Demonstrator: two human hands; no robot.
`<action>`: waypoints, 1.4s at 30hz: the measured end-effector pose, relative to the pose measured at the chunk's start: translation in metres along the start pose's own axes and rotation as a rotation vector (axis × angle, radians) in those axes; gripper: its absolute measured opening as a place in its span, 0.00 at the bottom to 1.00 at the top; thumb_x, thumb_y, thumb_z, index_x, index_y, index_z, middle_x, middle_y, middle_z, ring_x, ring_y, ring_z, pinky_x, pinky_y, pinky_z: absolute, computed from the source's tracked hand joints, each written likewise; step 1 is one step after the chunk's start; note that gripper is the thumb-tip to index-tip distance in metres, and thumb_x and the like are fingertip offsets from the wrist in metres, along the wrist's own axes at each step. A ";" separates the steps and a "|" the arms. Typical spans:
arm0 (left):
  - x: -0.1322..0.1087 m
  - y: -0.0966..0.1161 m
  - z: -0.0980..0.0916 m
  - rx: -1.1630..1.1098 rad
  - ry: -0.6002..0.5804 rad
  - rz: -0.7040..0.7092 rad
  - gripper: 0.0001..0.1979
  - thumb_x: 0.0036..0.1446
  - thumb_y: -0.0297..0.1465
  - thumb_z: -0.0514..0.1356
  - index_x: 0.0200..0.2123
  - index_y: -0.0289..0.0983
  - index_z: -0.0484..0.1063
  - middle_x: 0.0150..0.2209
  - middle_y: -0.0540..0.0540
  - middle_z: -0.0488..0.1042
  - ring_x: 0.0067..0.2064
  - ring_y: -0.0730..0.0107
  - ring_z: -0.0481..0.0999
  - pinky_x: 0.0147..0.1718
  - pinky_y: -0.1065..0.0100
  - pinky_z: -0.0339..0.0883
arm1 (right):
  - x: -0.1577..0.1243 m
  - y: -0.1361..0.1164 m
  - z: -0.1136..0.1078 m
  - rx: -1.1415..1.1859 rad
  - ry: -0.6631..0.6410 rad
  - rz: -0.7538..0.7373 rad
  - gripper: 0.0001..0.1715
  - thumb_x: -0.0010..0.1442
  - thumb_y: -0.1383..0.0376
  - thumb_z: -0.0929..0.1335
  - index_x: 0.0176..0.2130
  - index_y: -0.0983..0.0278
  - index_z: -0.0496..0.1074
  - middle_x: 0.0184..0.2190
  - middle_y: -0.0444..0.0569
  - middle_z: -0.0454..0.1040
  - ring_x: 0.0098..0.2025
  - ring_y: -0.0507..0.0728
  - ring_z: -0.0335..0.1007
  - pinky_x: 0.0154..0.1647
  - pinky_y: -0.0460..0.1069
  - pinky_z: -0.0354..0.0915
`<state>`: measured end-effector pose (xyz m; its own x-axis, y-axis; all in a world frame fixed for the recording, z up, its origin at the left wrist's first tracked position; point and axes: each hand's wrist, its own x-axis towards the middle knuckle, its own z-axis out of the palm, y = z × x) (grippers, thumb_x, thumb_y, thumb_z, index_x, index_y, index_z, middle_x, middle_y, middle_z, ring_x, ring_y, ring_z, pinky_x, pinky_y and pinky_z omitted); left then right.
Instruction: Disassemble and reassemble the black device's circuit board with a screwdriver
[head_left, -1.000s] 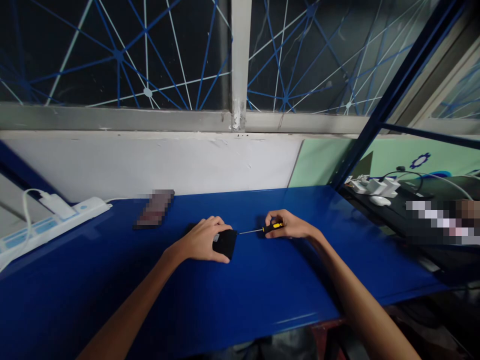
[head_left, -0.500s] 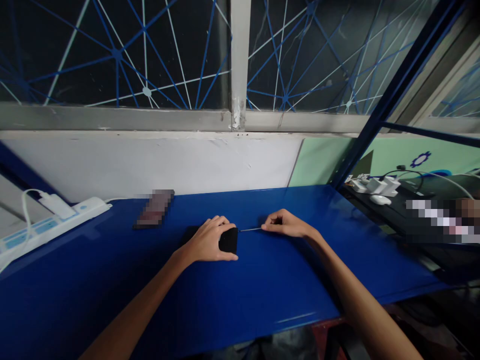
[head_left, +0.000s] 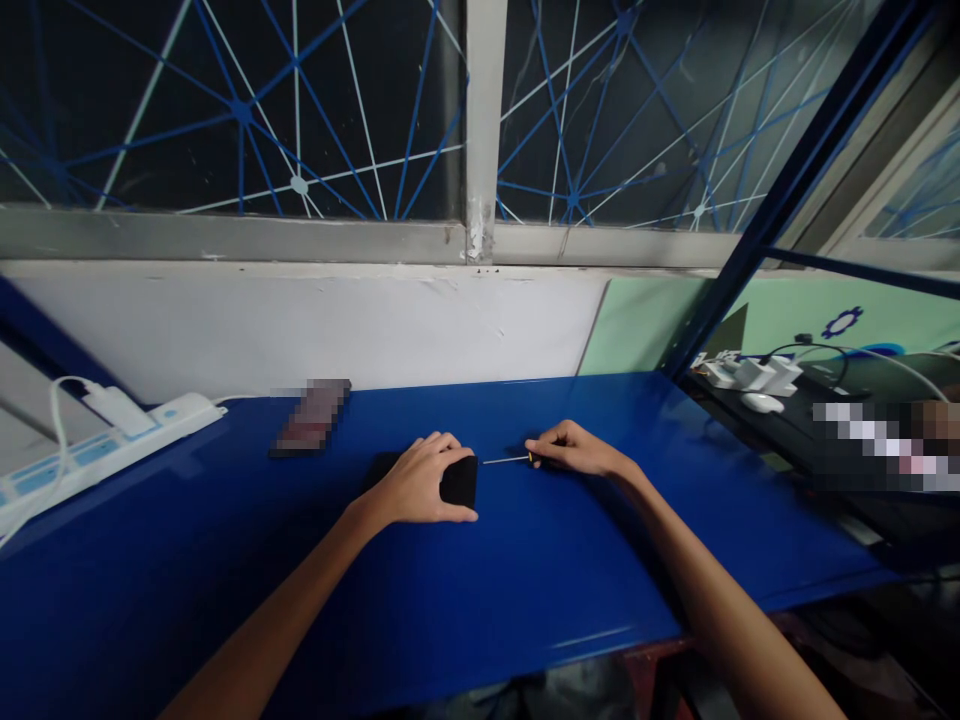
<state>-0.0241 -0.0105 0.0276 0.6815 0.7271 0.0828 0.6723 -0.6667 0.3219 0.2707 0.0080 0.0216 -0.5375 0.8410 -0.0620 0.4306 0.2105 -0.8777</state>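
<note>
My left hand (head_left: 417,482) is closed over a flat black box-like object (head_left: 460,484) on the table, with the thumb along its near side and the fingers across its top. The hand covers much of the object, so I cannot tell its exact kind. To the right, my right hand (head_left: 573,449) pinches the black and yellow handle of a screwdriver (head_left: 507,460). Its thin metal shaft points left, level with the object's right end. The tip seems just short of that end; whether it touches, I cannot tell.
The blue table (head_left: 525,580) runs back to a white wall (head_left: 360,325) below the windows. At the back left lie a blurred-out flat device (head_left: 311,418) and a white power strip (head_left: 112,435). Chargers (head_left: 765,374) and cables sit on a dark surface at the right.
The fingers of my right hand have shifted, and the screwdriver's black and yellow handle now shows. My left hand stays on the black object. The view has moved very slightly.
</note>
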 end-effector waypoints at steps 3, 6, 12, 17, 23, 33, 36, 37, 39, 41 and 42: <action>0.000 -0.001 0.000 0.002 0.005 0.003 0.41 0.44 0.57 0.63 0.57 0.39 0.67 0.49 0.40 0.68 0.49 0.50 0.68 0.48 0.54 0.60 | 0.001 0.002 0.001 0.019 0.031 -0.026 0.22 0.50 0.51 0.74 0.31 0.67 0.72 0.22 0.41 0.67 0.23 0.47 0.57 0.23 0.44 0.52; 0.000 -0.001 0.001 0.000 0.009 0.008 0.41 0.44 0.57 0.63 0.57 0.39 0.68 0.49 0.40 0.68 0.49 0.50 0.67 0.48 0.53 0.60 | 0.001 0.004 0.001 0.069 0.026 0.012 0.24 0.43 0.55 0.78 0.33 0.65 0.68 0.23 0.41 0.68 0.21 0.47 0.59 0.22 0.44 0.54; 0.000 -0.001 -0.001 0.002 -0.010 -0.003 0.42 0.44 0.58 0.62 0.57 0.40 0.67 0.50 0.40 0.68 0.49 0.49 0.67 0.48 0.52 0.60 | 0.000 0.004 -0.001 0.073 -0.033 0.047 0.25 0.52 0.47 0.72 0.29 0.67 0.71 0.20 0.43 0.67 0.18 0.47 0.56 0.18 0.44 0.53; 0.000 -0.001 0.001 0.002 0.005 0.011 0.42 0.44 0.59 0.61 0.58 0.41 0.67 0.50 0.41 0.68 0.49 0.49 0.67 0.48 0.52 0.60 | 0.001 0.001 -0.001 -0.002 -0.014 -0.008 0.27 0.57 0.46 0.68 0.28 0.68 0.73 0.19 0.41 0.62 0.21 0.47 0.52 0.21 0.45 0.49; -0.001 -0.001 0.002 0.009 0.010 0.022 0.42 0.44 0.59 0.62 0.57 0.40 0.67 0.49 0.41 0.69 0.49 0.50 0.67 0.49 0.53 0.60 | 0.002 0.007 0.001 0.117 0.015 0.057 0.26 0.44 0.54 0.77 0.35 0.64 0.67 0.24 0.40 0.67 0.20 0.46 0.56 0.18 0.43 0.53; -0.001 0.003 -0.002 0.007 -0.012 -0.001 0.43 0.44 0.60 0.61 0.58 0.41 0.67 0.50 0.39 0.68 0.49 0.49 0.67 0.48 0.52 0.61 | 0.004 0.009 -0.001 -0.005 0.045 0.035 0.28 0.54 0.45 0.69 0.26 0.68 0.73 0.18 0.43 0.65 0.19 0.47 0.55 0.20 0.45 0.53; -0.001 0.002 -0.002 0.009 -0.010 -0.001 0.43 0.44 0.60 0.61 0.58 0.41 0.67 0.50 0.40 0.69 0.49 0.48 0.68 0.48 0.52 0.61 | 0.006 0.009 0.000 -0.019 0.067 0.041 0.28 0.54 0.44 0.69 0.25 0.68 0.72 0.18 0.41 0.63 0.20 0.47 0.54 0.21 0.45 0.51; -0.001 0.002 -0.002 0.010 -0.007 -0.001 0.43 0.43 0.60 0.61 0.58 0.41 0.67 0.50 0.40 0.69 0.49 0.48 0.68 0.48 0.52 0.61 | 0.006 0.009 0.001 0.001 0.063 0.041 0.27 0.53 0.45 0.70 0.26 0.67 0.71 0.19 0.41 0.64 0.21 0.47 0.54 0.22 0.45 0.51; -0.001 0.001 -0.001 0.014 0.000 -0.001 0.43 0.43 0.60 0.62 0.57 0.41 0.67 0.50 0.40 0.69 0.49 0.48 0.68 0.48 0.52 0.60 | 0.006 0.010 0.001 0.058 0.046 0.041 0.24 0.47 0.49 0.75 0.30 0.66 0.70 0.22 0.40 0.66 0.22 0.47 0.56 0.22 0.44 0.52; -0.002 0.002 -0.001 0.016 0.002 -0.001 0.43 0.43 0.60 0.62 0.57 0.41 0.67 0.50 0.40 0.69 0.50 0.48 0.68 0.49 0.52 0.61 | 0.005 0.011 0.000 0.109 0.017 0.052 0.26 0.43 0.52 0.77 0.34 0.65 0.69 0.22 0.39 0.67 0.20 0.46 0.56 0.20 0.44 0.52; -0.002 0.002 -0.001 0.018 0.001 -0.001 0.43 0.43 0.60 0.62 0.57 0.41 0.67 0.50 0.40 0.69 0.50 0.48 0.68 0.49 0.52 0.61 | 0.004 0.012 0.000 0.123 0.006 0.059 0.26 0.43 0.52 0.77 0.34 0.65 0.69 0.22 0.39 0.66 0.19 0.46 0.55 0.19 0.44 0.52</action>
<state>-0.0245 -0.0126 0.0293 0.6804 0.7281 0.0829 0.6782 -0.6685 0.3053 0.2735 0.0143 0.0113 -0.5095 0.8531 -0.1125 0.3686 0.0983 -0.9244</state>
